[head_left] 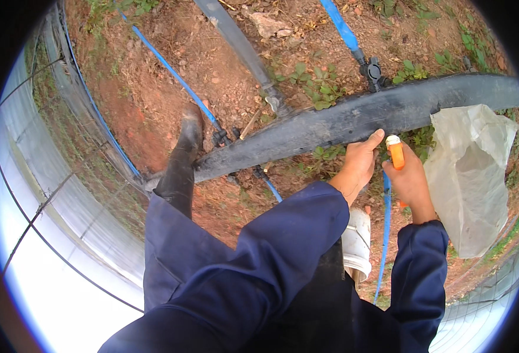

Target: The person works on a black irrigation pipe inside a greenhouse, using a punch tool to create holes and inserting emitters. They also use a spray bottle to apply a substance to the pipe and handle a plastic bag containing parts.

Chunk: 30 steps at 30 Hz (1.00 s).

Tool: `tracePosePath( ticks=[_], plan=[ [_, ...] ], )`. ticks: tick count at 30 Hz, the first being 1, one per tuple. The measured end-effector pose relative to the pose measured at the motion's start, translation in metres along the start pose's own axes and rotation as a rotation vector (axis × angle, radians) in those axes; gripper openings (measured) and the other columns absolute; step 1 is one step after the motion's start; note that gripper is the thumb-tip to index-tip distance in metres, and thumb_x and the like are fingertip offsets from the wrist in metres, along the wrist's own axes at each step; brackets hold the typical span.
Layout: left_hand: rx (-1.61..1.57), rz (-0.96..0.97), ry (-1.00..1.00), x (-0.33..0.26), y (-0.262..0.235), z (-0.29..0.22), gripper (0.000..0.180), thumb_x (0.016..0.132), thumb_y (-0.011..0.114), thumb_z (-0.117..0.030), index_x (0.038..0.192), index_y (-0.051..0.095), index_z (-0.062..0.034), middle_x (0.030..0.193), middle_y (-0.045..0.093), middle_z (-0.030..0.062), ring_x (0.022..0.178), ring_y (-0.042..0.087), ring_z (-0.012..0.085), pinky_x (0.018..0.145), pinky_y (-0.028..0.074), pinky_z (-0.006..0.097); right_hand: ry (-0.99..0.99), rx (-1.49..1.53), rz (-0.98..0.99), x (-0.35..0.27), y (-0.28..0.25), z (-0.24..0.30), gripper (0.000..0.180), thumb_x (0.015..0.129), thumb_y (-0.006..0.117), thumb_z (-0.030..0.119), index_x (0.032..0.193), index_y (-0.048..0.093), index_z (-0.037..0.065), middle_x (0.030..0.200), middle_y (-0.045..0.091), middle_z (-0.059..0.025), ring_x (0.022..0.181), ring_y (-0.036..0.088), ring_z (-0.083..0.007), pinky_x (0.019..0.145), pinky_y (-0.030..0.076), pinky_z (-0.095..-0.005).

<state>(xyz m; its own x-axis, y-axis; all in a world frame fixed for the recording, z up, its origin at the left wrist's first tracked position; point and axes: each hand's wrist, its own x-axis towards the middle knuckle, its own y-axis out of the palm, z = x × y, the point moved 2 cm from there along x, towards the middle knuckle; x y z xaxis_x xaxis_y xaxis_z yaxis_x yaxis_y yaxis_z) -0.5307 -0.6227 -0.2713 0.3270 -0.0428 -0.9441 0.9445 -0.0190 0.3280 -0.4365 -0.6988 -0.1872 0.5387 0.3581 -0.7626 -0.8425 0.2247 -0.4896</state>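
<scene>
1. Reddish soil [153, 106], dotted with small stones and green weeds [324, 88], lies on both sides of a thick black pipe [330, 122]; all positions below refer to this pipe.
2. Beyond the left end of the pipe, a translucent film wall [94, 220] stands, crossed by thin dark rods.
3. On the far side of the pipe, a narrower grey pipe [233, 41] runs down to meet it.
4. Also on the far side, a blue tube [342, 29] ends at a black valve [373, 72] seated on the pipe; a second, thinner blue tube [168, 66] joins black fittings near the left part.
5. Right grip [411, 179]: closed around an orange-handled tool [396, 156] with a white end. Tool location: near side of the pipe, right of the pipe's middle, white end upward.
6. Left grip [358, 166]: just beside the right one, thumb extended over the lower edge of the pipe. Its fingers are partly hidden; whether it grasps anything cannot be told.
7. Below the right grip, a flat blue strip [386, 235] hangs on the near side of the pipe.
8. Also on the near side: a white bucket [358, 241] and, farther right, a crumpled pale plastic sheet [474, 170] overlapping the pipe's edge.
9. Across the pipe's left part, a dark boot [180, 167] is visible.
</scene>
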Motion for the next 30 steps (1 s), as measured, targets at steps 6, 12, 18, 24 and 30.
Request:
tracePosePath(
  ticks=[6,12,18,24,30],
  plan=[
    [-0.013,-0.022,0.000,-0.003,0.003,-0.002,0.026,0.090,0.080,-0.018,0.105,0.068,0.0005,0.107,0.067,0.0062,0.099,0.056,0.0163,0.088,0.042,0.034,0.093,0.091,-0.007,0.005,0.003,0.000,0.033,0.085,0.069,0.018,0.112,0.062,0.000,0.098,0.069,-0.0223,0.090,0.067,-0.0408,0.081,0.052,-0.0457],
    [0.028,0.007,0.014,0.002,-0.002,0.000,0.032,0.092,0.078,-0.019,0.114,0.067,0.0020,0.119,0.068,0.0051,0.109,0.059,0.0182,0.097,0.041,0.038,0.088,0.041,-0.106,0.010,0.005,0.007,0.032,0.085,0.070,0.024,0.104,0.064,-0.001,0.087,0.069,-0.0234,0.083,0.067,-0.0438,0.075,0.052,-0.0469],
    [0.077,0.072,-0.007,-0.008,-0.004,-0.003,0.038,0.093,0.076,-0.023,0.121,0.065,0.0013,0.122,0.066,0.0053,0.111,0.058,0.0185,0.098,0.041,0.036,0.123,0.013,-0.232,-0.008,0.011,-0.009,0.040,0.083,0.075,0.029,0.108,0.062,0.000,0.095,0.069,-0.0251,0.091,0.066,-0.0452,0.079,0.052,-0.0483],
    [0.661,0.088,-0.147,-0.086,-0.089,-0.043,0.048,0.100,0.066,-0.031,0.140,0.053,-0.0072,0.126,0.064,0.0066,0.112,0.055,0.0161,0.098,0.043,0.037,0.178,-0.060,-0.102,-0.130,0.082,-0.055,0.063,0.076,0.083,0.029,0.126,0.056,0.001,0.105,0.065,-0.0226,0.099,0.064,-0.0430,0.086,0.052,-0.0505],
    [1.224,-0.102,-0.107,-0.193,-0.225,-0.122,0.025,0.098,0.066,-0.021,0.114,0.067,-0.0017,0.101,0.069,0.0037,0.092,0.061,0.0112,0.079,0.049,0.029,0.311,-0.276,-0.243,-0.127,0.159,-0.107,0.090,0.071,0.086,0.035,0.145,0.046,0.004,0.127,0.059,-0.0193,0.117,0.058,-0.0373,0.101,0.044,-0.0516]
  ],
)
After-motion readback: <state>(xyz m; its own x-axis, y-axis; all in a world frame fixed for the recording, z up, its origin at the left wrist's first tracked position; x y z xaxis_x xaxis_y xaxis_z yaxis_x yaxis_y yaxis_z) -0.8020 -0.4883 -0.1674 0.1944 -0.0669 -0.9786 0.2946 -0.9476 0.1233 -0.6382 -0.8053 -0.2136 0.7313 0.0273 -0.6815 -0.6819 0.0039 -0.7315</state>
